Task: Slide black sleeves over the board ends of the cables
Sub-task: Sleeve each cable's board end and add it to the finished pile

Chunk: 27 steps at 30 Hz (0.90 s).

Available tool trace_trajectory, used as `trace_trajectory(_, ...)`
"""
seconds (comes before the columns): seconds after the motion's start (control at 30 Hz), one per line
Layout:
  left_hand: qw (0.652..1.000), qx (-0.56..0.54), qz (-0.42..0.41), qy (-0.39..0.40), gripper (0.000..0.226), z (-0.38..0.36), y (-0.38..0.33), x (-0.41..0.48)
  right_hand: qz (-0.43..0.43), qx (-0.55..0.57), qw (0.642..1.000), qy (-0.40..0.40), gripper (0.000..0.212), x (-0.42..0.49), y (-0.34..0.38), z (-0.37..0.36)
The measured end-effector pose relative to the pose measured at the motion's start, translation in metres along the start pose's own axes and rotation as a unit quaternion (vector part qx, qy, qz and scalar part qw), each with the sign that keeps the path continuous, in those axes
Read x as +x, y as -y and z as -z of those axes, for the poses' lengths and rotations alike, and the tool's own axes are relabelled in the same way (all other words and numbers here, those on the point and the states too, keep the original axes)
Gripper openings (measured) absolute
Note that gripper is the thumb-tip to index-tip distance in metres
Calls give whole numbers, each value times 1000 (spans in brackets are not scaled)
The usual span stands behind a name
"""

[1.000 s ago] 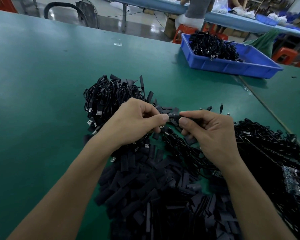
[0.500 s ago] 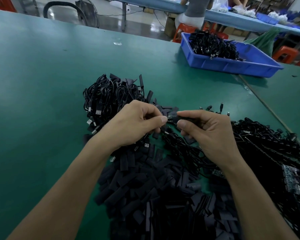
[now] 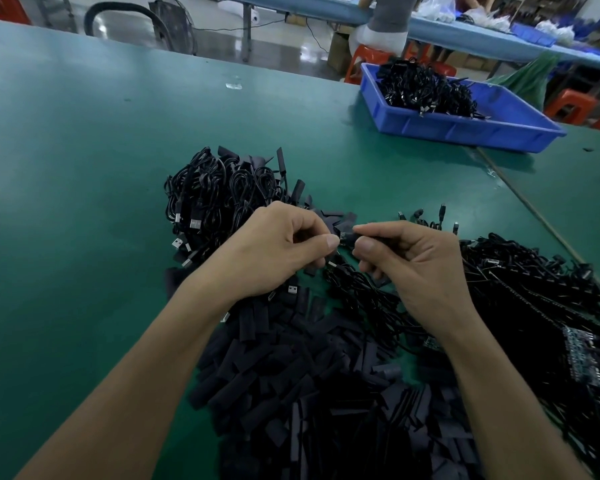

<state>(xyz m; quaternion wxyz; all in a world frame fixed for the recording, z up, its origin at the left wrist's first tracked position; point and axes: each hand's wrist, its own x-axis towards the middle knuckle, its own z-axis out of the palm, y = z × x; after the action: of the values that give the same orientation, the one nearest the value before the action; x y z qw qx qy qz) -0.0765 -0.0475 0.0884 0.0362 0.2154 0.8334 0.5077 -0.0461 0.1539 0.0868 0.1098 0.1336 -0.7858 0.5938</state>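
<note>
Head view: the 2 hands meet above the middle of the table point(image 3: 84, 174). The left hand point(image 3: 278, 251) pinches a cable point(image 3: 343, 235) end between thumb and forefinger. The right hand point(image 3: 409, 265) has its fingers clamped on a black sleeve point(image 3: 378, 239), touching that end. Loose sleeves point(image 3: 309, 375) heap toward the near edge, and a blue tray point(image 3: 465, 128) sits near the far right corner.

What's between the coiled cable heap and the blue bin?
Only bare green table. The cable heap and the blue bin sit apart with nothing lying between them, as the head view shows.
</note>
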Motion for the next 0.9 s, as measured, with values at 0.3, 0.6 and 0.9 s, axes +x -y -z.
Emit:
trace_trajectory(0.3, 1000, -26, 12, 11, 18, -2, 2, 1, -9, -2, 999, -34, 21, 1, 0, -7)
trace_trajectory(0.6, 995, -68, 17, -77, 20, -17, -1, 2, -9, 30, 977, -209, 34, -3, -1, -38)
trace_trajectory(0.9, 988, -79, -25, -132, 19, -18, -5, 0, 6, 100, 975, -200, 41, -1, 3, -54)
